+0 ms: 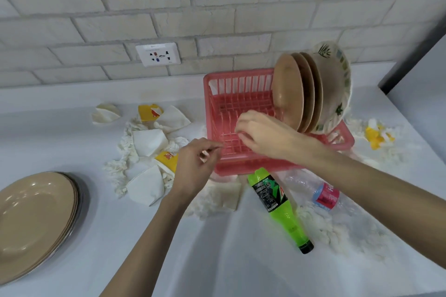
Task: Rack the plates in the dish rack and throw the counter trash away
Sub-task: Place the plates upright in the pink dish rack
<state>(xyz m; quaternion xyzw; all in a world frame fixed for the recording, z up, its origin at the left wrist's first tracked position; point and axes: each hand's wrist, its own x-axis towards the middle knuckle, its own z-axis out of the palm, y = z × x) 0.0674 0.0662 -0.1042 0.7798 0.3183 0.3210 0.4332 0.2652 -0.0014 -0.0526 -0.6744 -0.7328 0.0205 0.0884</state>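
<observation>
A pink dish rack (218, 94) stands at the back of the white counter. Several tan plates (288, 94) and a white leaf-patterned plate (335, 84) stand upright at its right end. A stack of tan plates (33, 212) lies flat at the near left. My right hand (260, 132) hovers over the rack's empty slots, fingers loosely curled, holding nothing. My left hand (195, 166) hangs at the rack's front left corner, fingers loosely curled and empty. Crumpled paper cups and tissues (149, 152) litter the counter left of the rack.
A green soda bottle (277, 205) and a clear plastic bottle (321, 194) lie in front of the rack. More crumpled tissue (337, 231) and a yellow scrap (377, 136) lie at the right. A wall socket (158, 54) sits on the brick wall.
</observation>
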